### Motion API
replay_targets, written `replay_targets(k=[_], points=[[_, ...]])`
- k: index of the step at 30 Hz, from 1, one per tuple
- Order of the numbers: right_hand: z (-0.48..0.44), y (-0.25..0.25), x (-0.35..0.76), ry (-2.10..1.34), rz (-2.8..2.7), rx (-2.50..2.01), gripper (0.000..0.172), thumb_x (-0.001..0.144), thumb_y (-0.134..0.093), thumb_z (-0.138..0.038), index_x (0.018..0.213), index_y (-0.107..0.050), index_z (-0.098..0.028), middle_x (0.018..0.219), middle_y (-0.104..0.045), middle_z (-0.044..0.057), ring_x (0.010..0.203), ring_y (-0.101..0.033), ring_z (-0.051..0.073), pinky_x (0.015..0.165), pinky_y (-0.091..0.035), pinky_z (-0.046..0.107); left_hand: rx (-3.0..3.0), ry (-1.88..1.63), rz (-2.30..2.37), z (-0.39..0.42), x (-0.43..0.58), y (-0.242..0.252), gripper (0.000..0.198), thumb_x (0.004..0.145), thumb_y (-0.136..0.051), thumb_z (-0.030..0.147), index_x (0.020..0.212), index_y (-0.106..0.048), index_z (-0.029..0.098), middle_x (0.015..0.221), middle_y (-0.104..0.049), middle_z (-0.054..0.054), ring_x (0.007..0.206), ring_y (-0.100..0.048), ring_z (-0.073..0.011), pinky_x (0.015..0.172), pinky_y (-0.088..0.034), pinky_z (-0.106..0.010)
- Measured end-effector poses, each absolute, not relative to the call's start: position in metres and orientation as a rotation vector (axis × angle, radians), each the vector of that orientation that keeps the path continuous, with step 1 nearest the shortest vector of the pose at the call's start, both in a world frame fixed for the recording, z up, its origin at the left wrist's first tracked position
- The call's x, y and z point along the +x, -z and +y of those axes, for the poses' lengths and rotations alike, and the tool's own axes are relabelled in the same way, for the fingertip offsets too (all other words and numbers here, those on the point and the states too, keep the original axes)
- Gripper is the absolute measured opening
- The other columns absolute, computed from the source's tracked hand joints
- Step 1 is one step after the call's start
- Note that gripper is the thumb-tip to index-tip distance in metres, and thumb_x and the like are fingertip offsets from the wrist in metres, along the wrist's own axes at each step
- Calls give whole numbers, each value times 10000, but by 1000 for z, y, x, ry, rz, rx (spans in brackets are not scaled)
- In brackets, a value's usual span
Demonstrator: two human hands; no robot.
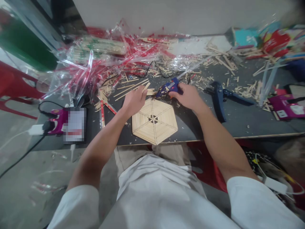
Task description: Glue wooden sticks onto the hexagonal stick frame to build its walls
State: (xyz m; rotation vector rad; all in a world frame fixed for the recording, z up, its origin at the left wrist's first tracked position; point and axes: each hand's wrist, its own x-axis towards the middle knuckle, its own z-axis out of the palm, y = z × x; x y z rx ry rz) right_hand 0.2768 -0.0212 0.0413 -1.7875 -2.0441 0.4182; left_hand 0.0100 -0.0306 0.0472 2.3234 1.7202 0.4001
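Observation:
A hexagonal panel of thin wooden sticks [164,119], with a small dark opening at its centre, lies flat near the table's front edge. My left hand [136,100] is closed on a short wooden stick [146,86] just above the panel's upper left side. My right hand [187,97] grips a blue glue gun [172,85] above the panel's upper right. The gun's nozzle points left, towards the panel's top edge. Several loose sticks [126,90] lie behind my left hand.
Blue cutters [219,101] lie right of my right arm. Plastic wrappers [107,63] and stick scraps cover the table's back. A phone [75,124] and purple power strip [58,122] sit at the left. Another purple strip [286,106] is at the right.

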Motion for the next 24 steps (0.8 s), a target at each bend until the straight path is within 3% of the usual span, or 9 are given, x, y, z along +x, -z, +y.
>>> replay_targets(k=[16, 24], points=[[-20, -35, 280, -412, -2027, -1723, 277, 897, -722, -462, 839, -572, -236, 827, -661, 75, 776, -595, 256, 700, -413, 365, 2338, -456, 1714, -27, 7, -40, 440, 1100, -305, 472, 1270, -634, 234, 900, -759, -107, 828, -701, -268, 749, -479, -357], [-25, -35, 277, -424, -1914, -1762, 376, 907, -699, -579, 1008, -600, -231, 921, -703, 116, 868, -654, 310, 738, -460, 392, 2315, -450, 1701, -27, 7, -40, 443, 1104, -311, 472, 1295, -623, 223, 930, -759, -119, 877, -719, -288, 786, -482, -370]])
